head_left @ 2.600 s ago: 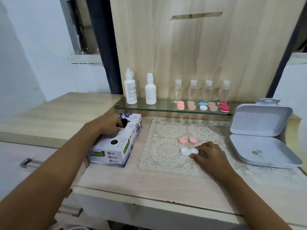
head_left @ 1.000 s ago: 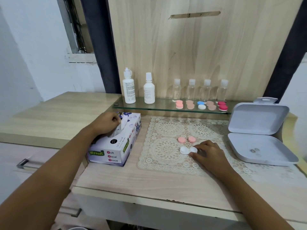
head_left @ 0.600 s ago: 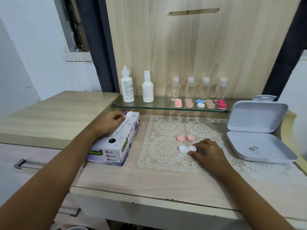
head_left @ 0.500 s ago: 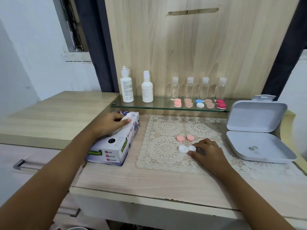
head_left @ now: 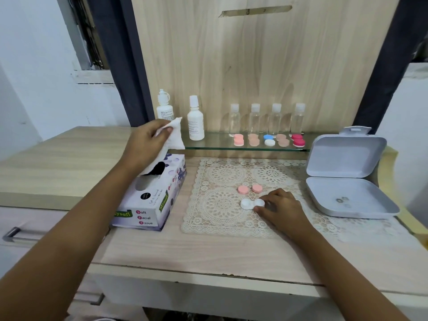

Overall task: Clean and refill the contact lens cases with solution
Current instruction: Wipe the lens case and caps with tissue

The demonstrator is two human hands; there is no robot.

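The contact lens case (head_left: pixel 249 203) is gripped by the right hand (head_left: pixel 282 209), and a tissue (head_left: pixel 174 135) is pinched in the left hand (head_left: pixel 144 144); wiping of its wells is expected next.

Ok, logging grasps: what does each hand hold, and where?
Left hand pinches a tissue near its top; right hand holds the white lens case at its right end.

Bright, even, diffuse light; faint shadows under my right hand (head_left: pixel 281 210) and beside the tissue box (head_left: pixel 152 205); weak sheen on the far glass shelf (head_left: pixel 215 144); wide-angle bowing at edges; near foreground slightly blurred
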